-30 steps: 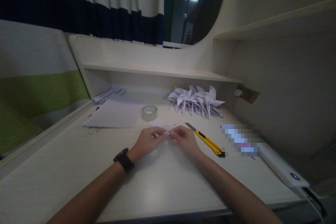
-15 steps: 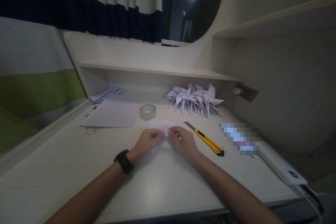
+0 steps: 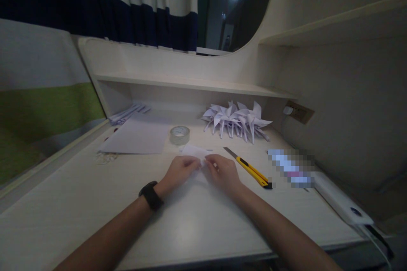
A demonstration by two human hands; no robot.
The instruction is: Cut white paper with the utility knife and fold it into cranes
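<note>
Between my two hands is a small piece of white paper (image 3: 194, 150), its far edge showing beyond my fingers and the rest covered by them. My left hand (image 3: 182, 168) pinches the paper from the left, with a black watch on that wrist. From the right, my right hand (image 3: 224, 171) pinches it too, thumb and forefinger almost meeting the left fingertips. A yellow utility knife (image 3: 252, 171), blade out, lies just right of my right hand. Beyond the paper stands a roll of clear tape (image 3: 179, 135).
Several white paper pinwheels (image 3: 235, 118) are bunched at the back right. White sheets (image 3: 136, 135) lie at the left, with rolled paper sticks (image 3: 129, 114) behind. A power strip (image 3: 341, 203) and a blurred-out device (image 3: 289, 168) sit along the right edge. A shelf (image 3: 190, 83) overhangs the back.
The far part of the paper has shifted and tilted slightly between my fingers. Both hands stay in nearly the same place, still pinching.
</note>
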